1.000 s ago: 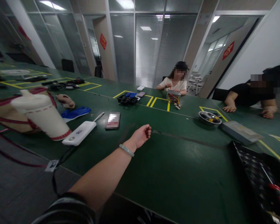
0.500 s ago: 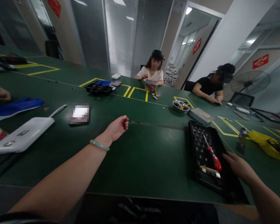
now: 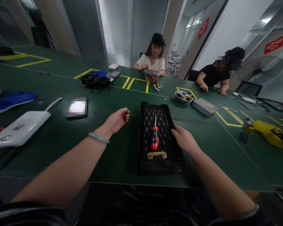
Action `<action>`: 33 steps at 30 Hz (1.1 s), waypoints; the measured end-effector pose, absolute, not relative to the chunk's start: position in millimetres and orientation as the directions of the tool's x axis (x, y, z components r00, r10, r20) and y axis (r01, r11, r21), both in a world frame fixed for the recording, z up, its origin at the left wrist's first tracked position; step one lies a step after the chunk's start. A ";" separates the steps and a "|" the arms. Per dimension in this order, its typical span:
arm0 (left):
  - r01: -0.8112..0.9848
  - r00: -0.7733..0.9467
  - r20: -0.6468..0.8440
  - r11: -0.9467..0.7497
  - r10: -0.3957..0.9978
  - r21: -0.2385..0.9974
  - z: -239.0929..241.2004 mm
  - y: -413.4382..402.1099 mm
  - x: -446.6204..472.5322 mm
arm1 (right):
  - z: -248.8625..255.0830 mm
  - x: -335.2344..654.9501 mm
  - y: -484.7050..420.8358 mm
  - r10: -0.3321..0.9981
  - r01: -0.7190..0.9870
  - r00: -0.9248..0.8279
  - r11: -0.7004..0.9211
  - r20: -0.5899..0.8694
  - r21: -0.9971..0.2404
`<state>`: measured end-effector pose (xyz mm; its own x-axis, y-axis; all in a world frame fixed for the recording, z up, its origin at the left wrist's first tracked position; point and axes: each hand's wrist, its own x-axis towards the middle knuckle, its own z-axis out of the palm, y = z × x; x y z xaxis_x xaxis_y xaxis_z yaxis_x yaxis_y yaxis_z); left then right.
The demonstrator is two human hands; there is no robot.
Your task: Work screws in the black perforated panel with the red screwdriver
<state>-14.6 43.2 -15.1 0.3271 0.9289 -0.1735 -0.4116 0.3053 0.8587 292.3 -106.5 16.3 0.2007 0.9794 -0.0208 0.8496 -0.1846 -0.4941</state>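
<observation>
A black plastic tray (image 3: 166, 116) lies on the green table (image 3: 122, 157) right in front of me. In it rest a red-and-black screwdriver (image 3: 155, 138) and a small gold-coloured part (image 3: 157, 154). My right hand (image 3: 184, 139) grips the tray's right rim, fingers curled over the edge. My left hand (image 3: 118, 120) rests on the table just left of the tray, fingers loosely curled with nothing visible in them. A pale bracelet sits on my left wrist.
A white power bank (image 3: 19, 128), a blurred card (image 3: 77, 107) and a blue glove (image 3: 11, 99) lie to the left. A metal bowl (image 3: 183, 97), a grey box (image 3: 204, 106) and a yellow object (image 3: 271, 136) sit to the right. Two people work across the table.
My right hand has dragged the black tray from the right to the middle in front of me. The view has swung right. My left hand has stayed put.
</observation>
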 end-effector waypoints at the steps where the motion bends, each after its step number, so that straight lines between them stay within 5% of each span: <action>1: -0.400 0.324 -0.167 0.295 0.931 0.868 -14.8 42.8 -13.9 | 14.6 284.0 -99.7 0.982 0.850 0.188 -0.171 -0.017 -0.497; 14: -0.124 0.284 -0.011 0.047 0.959 0.991 -16.1 29.8 -1.5 | -3.3 259.6 -60.3 0.983 0.863 0.183 -0.174 -0.028 -0.474; 20: 0.043 0.243 0.072 -0.085 0.967 0.995 -12.1 20.7 3.4 | 2.2 254.8 -77.3 0.968 0.860 0.208 -0.112 0.142 -0.498; 23: 0.101 0.238 0.111 -0.138 0.965 0.985 -10.8 18.8 6.2 | 14.4 250.0 -91.9 0.948 0.873 -0.018 0.170 0.319 -0.456; 26: 0.128 0.227 0.106 -0.138 0.968 0.982 -12.3 20.1 6.6 | 22.6 242.3 -106.1 0.901 0.795 -0.321 0.424 0.293 -0.433; 33: 0.152 0.221 0.135 -0.171 0.966 0.973 -14.7 21.6 5.1 | 20.4 231.4 -117.8 0.865 0.773 -0.493 0.485 0.094 -0.409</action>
<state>5.1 21.6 -14.7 0.2215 0.9658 0.1351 0.1518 -0.1710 0.9735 231.4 -117.8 20.4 -0.4929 0.8650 0.0944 0.7730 0.4851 -0.4088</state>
